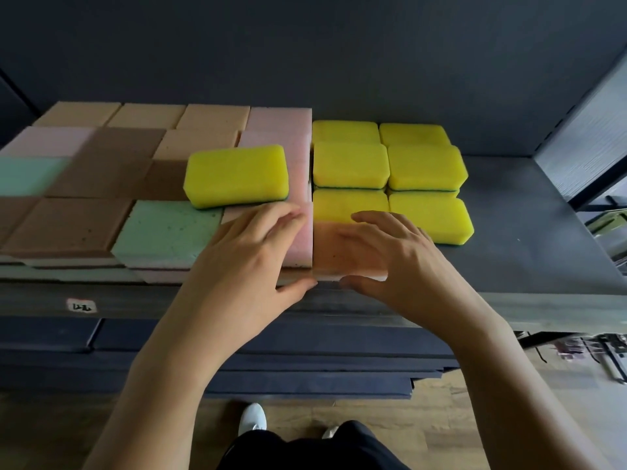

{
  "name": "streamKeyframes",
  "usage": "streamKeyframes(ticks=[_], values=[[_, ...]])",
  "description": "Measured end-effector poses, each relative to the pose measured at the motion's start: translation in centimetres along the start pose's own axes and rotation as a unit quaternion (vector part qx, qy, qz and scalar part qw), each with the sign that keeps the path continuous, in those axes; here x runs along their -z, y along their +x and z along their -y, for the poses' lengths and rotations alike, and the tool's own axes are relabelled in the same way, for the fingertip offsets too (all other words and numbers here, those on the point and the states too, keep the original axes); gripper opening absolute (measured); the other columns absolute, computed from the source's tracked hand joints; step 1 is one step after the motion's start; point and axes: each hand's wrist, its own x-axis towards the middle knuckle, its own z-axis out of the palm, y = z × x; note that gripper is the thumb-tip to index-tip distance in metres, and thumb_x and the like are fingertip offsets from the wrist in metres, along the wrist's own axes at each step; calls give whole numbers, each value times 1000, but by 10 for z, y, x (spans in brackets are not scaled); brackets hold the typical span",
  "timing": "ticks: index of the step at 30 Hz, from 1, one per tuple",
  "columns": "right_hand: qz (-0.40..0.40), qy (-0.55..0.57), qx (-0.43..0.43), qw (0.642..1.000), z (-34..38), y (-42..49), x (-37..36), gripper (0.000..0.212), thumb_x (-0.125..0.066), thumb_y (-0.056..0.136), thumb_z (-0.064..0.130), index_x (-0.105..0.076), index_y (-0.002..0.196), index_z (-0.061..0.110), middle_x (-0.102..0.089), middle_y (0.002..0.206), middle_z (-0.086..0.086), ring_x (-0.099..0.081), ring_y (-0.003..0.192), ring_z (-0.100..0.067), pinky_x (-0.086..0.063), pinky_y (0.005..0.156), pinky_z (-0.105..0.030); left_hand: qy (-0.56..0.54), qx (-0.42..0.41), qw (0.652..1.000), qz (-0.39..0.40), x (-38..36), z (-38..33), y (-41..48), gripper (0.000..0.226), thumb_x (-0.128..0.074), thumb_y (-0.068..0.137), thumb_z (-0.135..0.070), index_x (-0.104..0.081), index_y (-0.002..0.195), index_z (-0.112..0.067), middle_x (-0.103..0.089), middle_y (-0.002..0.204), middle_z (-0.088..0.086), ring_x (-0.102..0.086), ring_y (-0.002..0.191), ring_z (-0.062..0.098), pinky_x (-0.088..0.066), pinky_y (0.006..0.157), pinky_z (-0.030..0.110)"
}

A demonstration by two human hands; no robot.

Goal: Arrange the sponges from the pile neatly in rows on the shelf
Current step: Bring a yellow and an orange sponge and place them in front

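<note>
Flat sponges in brown, pink and green (101, 171) lie in rows across the left of the dark shelf (529, 232). One yellow sponge (237, 176) sits loose on top of them. Several yellow sponges (424, 167) stand stacked in rows to the right. An orange-brown sponge (339, 247) lies at the shelf's front edge, against the pink stack (300, 245). My left hand (251, 266) rests on the pink stack with fingers spread, thumb at its front. My right hand (403, 262) covers the orange-brown sponge, fingers over its top and thumb against its front face.
The shelf's front lip (509, 310) runs across the view, with a small white label (80, 305) on its left. A metal upright (583, 140) borders the shelf on the right. Dark flat boards (271, 361) lie stacked below on a wooden floor.
</note>
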Motion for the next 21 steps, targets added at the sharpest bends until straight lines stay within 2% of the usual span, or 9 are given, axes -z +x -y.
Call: streamKeyframes(ticks=[2,6,8,10,12,15,18,21], values=[[-17,13,-7,1000,4,3,9,58,-67,79,52,-58,131,27,-51,140,4,-45,128,-20,-44,103,-42,-9,-1,1000,-4,6,1,-3,67,-64,80,-47,-53,135,-12,-48,140,-5,-52,122,19,-46,99,35],[-66,28,-4,997,19,21,29,48,-63,85,47,-61,128,25,-54,138,5,-47,128,-15,-42,104,-35,-19,-12,999,-34,29,8,-8,57,-59,85,-48,-58,131,-14,-51,136,-6,-58,110,13,-42,89,21],[-89,35,7,995,30,33,35,46,-62,86,46,-62,126,23,-55,136,4,-49,127,-15,-42,103,-30,-17,-21,998,-61,40,19,-9,51,-57,90,-47,-59,129,-15,-51,136,-6,-58,108,12,-47,86,22],[-100,40,16,994,42,46,36,45,-61,87,46,-62,126,23,-55,135,5,-51,125,-15,-43,101,-29,-18,-22,996,-89,49,32,-7,49,-60,89,-42,-59,129,-12,-51,136,-3,-59,111,15,-53,87,30],[-100,48,18,994,53,57,34,46,-61,88,47,-60,128,24,-54,137,6,-51,126,-14,-45,100,-28,-23,-5,995,-100,54,46,-3,56,-62,85,-41,-57,131,-10,-50,138,-1,-57,116,19,-53,91,36],[-82,57,23,995,65,73,33,51,-60,88,49,-56,133,26,-50,141,9,-46,130,-10,-41,104,-26,-29,16,996,-89,61,67,7,67,-56,82,-50,-51,137,-12,-47,141,0,-53,122,22,-50,96,40],[-55,45,28,997,72,89,32,53,-60,88,51,-52,136,31,-44,146,13,-41,134,-7,-37,101,-19,-29,22,998,-56,62,85,19,80,-45,78,-62,-46,142,-14,-44,146,-1,-50,126,21,-42,102,36],[-40,28,27,998,77,100,30,52,-59,89,53,-51,136,33,-41,147,15,-39,134,-5,-34,99,-13,-25,23,999,-26,59,99,28,82,-50,76,-62,-43,144,-16,-43,148,-2,-48,129,21,-40,101,36]])
